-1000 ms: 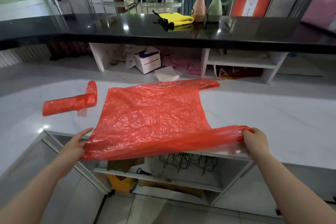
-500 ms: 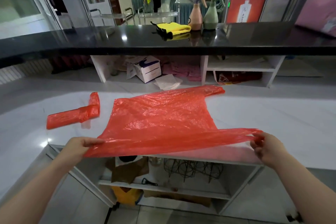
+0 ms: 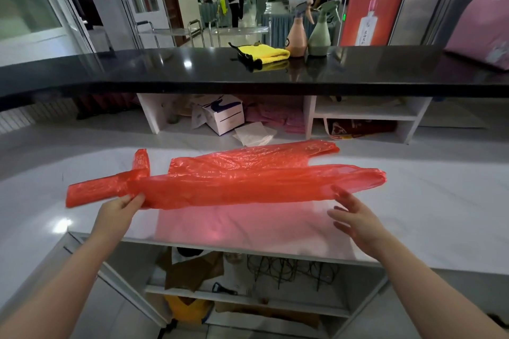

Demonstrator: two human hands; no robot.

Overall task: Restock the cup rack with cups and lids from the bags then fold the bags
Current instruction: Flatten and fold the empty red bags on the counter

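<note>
A red plastic bag (image 3: pixel 242 176) lies on the white counter (image 3: pixel 413 209), its near half lifted and folded over toward the far side. My left hand (image 3: pixel 121 209) pinches the bag's near left corner. My right hand (image 3: pixel 355 215) is beside the right handle end with fingers spread and nearly straight, touching or just off the plastic. A second red bag (image 3: pixel 96 191), folded into a narrow strip, lies on the counter to the left, partly under the raised edge. No cups or lids are visible.
A black upper counter (image 3: pixel 165 71) carries a yellow cloth (image 3: pixel 264 53) and two spray bottles (image 3: pixel 308 33). Cubbies under it hold a white box (image 3: pixel 225 117) and papers. Below the counter's near edge, a shelf holds a wire rack (image 3: pixel 292 270) and cardboard.
Both hands carried the bag's near edge up and away, folding it over the far half. My right hand released its grip on the handle and opened. The view shifted forward.
</note>
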